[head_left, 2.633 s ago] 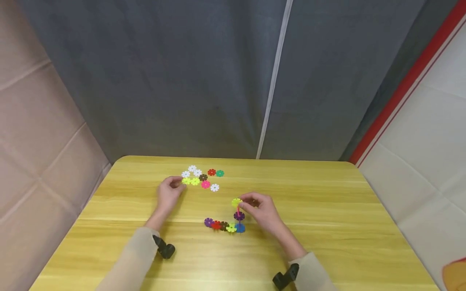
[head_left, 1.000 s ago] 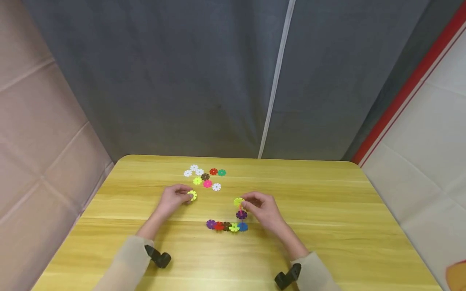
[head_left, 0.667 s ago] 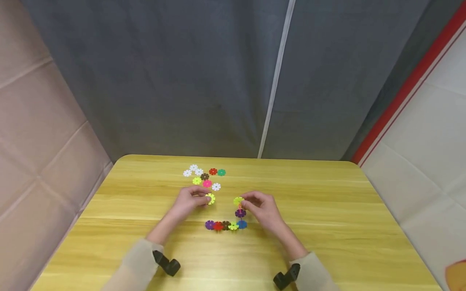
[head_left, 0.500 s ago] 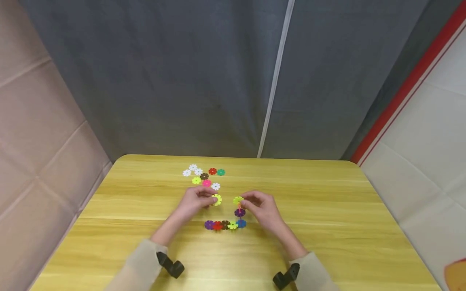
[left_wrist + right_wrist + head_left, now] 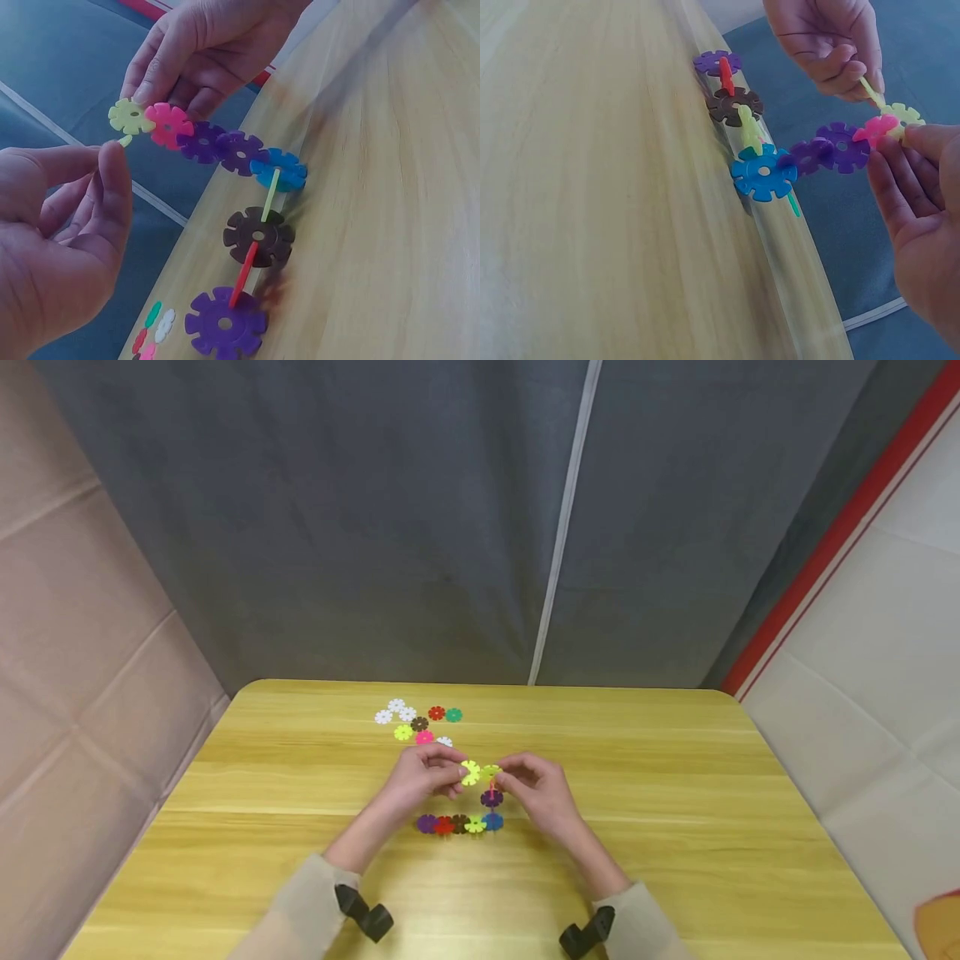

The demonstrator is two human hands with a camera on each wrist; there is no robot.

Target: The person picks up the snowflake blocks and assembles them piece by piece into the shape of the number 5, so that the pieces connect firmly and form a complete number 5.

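Note:
A chain of coloured snowflake discs (image 5: 459,824) lies on the yellow table (image 5: 675,827) and bends upward at its blue disc (image 5: 492,821). My right hand (image 5: 504,774) pinches the chain's top yellow-green disc (image 5: 490,771), which sits above a pink disc (image 5: 169,125) and a purple one (image 5: 844,148). My left hand (image 5: 456,772) pinches a loose yellow-green disc (image 5: 470,772) held right against that top disc. In the left wrist view the loose disc (image 5: 124,140) shows edge-on, just under the top disc (image 5: 131,116). Whether the two are joined I cannot tell.
Several loose discs (image 5: 419,723) in white, brown, red, green, yellow and pink lie further back on the table. A grey curtain (image 5: 450,527) hangs behind the far edge. Black wrist straps (image 5: 363,914) show on both sleeves.
My left hand took a yellow-green disc from the loose group and carried it right to the chain's top. My right hand kept hold of the raised end.

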